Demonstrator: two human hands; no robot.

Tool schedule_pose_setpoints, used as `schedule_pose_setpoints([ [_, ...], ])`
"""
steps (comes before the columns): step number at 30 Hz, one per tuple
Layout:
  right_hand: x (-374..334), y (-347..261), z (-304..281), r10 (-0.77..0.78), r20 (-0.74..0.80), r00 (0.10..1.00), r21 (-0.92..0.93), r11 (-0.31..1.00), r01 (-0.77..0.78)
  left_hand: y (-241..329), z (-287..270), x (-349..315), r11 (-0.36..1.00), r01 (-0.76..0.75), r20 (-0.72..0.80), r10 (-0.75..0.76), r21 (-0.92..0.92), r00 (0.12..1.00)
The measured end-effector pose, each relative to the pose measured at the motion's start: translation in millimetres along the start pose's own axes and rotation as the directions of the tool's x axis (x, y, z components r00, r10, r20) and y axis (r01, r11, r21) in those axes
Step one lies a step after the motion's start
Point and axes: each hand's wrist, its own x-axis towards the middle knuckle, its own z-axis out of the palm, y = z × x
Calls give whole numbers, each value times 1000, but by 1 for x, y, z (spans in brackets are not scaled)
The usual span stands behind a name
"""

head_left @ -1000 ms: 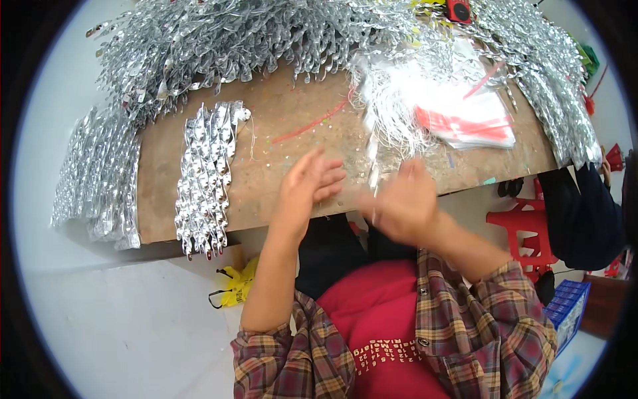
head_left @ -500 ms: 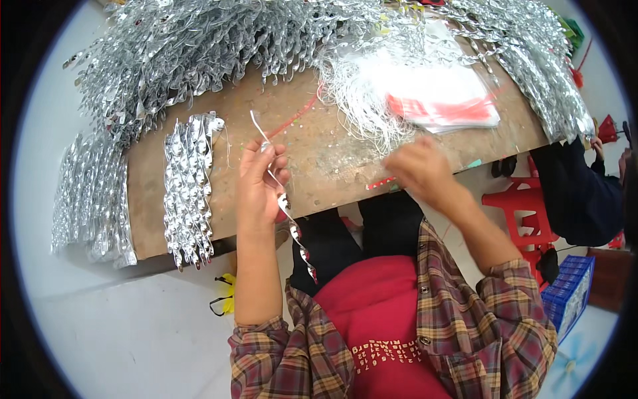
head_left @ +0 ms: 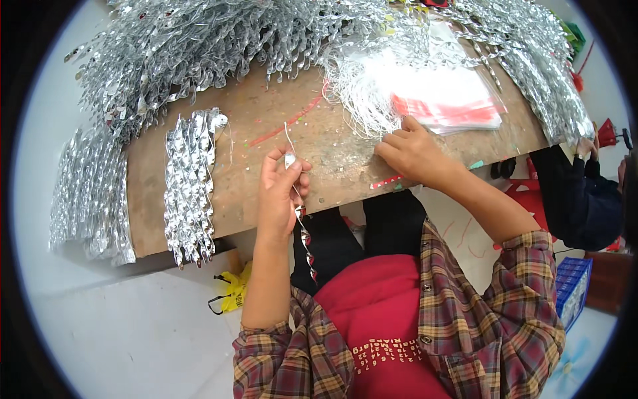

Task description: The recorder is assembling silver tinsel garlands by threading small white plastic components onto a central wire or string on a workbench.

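My left hand [head_left: 282, 183] pinches the upper end of a twisted silver foil strip [head_left: 306, 241] between thumb and fingers. The strip dangles below the palm, past the table's front edge, and a thin white end sticks up above the fingers. To the right, my right hand [head_left: 415, 156] rests low at the table edge with curled fingers. Its fingertips are beside the lower end of a tangle of white strings [head_left: 362, 106]; whether they grip a string is hidden. A bundle of twisted silver strips [head_left: 191, 189] lies on the table left of my left hand.
Heaps of silver strips [head_left: 219, 46] cover the back of the wooden table [head_left: 266, 100], and more hang over its left and right ends. Clear plastic bags [head_left: 458, 110] with red edges lie behind my right hand. Another person [head_left: 591, 193] is at the far right.
My left hand has moved right and slightly down with the foil strip. My right hand has settled lower near the strings, its blur gone. The other person's hand has shifted beside the hanging strips.
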Motion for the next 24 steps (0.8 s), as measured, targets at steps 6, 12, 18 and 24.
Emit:
schedule_pose_setpoints([
  [6,16,-44,-15,209,-173,963,320,936,-146,-3,-5,-1,998,2,7,-3,56,1000],
  [12,11,-72,-14,227,-139,964,538,835,-119,2,-2,-5,999,-9,7,9,34,1000],
  [18,1,-28,-17,398,-21,917,477,810,-340,-1,-4,-6,998,-37,-9,38,52,999],
  [24,29,-45,-4,139,-73,988,387,917,-100,0,-3,-5,997,-54,23,53,49,998],
])
